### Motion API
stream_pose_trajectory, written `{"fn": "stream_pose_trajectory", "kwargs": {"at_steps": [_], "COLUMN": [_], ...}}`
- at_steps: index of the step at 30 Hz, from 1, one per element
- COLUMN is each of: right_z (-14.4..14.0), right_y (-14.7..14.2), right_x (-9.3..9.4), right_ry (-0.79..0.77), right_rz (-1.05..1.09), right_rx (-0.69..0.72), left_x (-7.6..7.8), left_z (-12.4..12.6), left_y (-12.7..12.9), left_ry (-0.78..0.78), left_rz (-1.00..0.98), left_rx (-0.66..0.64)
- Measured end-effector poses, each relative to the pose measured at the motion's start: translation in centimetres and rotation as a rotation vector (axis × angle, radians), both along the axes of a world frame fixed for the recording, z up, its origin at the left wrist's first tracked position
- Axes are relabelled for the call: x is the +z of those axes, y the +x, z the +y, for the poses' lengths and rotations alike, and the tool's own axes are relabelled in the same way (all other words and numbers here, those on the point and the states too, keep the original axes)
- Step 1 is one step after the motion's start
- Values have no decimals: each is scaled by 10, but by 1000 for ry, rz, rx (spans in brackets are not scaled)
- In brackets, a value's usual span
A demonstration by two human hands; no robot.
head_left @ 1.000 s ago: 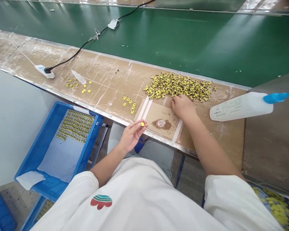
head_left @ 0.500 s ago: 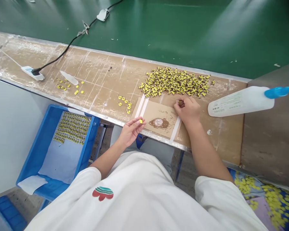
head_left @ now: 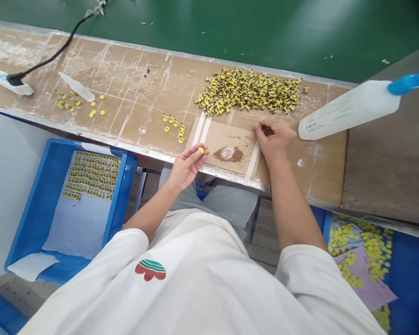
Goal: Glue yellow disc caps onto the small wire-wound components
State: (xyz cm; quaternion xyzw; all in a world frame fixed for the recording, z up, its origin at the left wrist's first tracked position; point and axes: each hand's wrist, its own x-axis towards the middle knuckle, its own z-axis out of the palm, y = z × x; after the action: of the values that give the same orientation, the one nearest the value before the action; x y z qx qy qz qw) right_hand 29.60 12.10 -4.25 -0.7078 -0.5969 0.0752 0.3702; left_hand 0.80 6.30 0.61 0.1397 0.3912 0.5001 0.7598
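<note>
Brown bench (head_left: 136, 88) is running left to right w/ a green belt (head_left: 251, 32) lying beyond it. Blue tray (head_left: 38, 209) is sitting near left, below the bench edge, holding rows of yellow pcs. White squeeze bottle (head_left: 345, 109) w/ blue nozzle is lying on its side at right. Big pile of yellow-and-dark parts (head_left: 247, 90) is spreading over the far middle of the bench. Card pad (head_left: 226, 144), taped down w/ white strips, is carrying a brown glue blob (head_left: 229, 154).

Left hand (head_left: 186, 165) is pinching a small round yellow disc (head_left: 201, 150) at its fingertips, just near-left of the pad. Right hand (head_left: 274, 139) is pinching a small dark piece (head_left: 265, 129), yellow at the tip, at the pad's far right corner, near the pile.
</note>
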Motion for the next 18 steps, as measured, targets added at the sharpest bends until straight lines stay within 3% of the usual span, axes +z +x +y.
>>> {"fn": "stream_pose_trajectory", "kwargs": {"at_steps": [4, 11, 18], "right_z": [2, 1, -20], "right_y": [0, 2, -25], "right_x": [-5, -4, -1], "right_ry": [75, 149, 403], "right_rz": [94, 40, 603], "right_rx": [-18, 8, -46], "left_x": [-3, -11, -26], "left_z": [3, 19, 38], "left_y": [1, 5, 11], "left_ry": [9, 145, 331], "left_rz": [31, 48, 10], "left_rx": [13, -38, -68]}}
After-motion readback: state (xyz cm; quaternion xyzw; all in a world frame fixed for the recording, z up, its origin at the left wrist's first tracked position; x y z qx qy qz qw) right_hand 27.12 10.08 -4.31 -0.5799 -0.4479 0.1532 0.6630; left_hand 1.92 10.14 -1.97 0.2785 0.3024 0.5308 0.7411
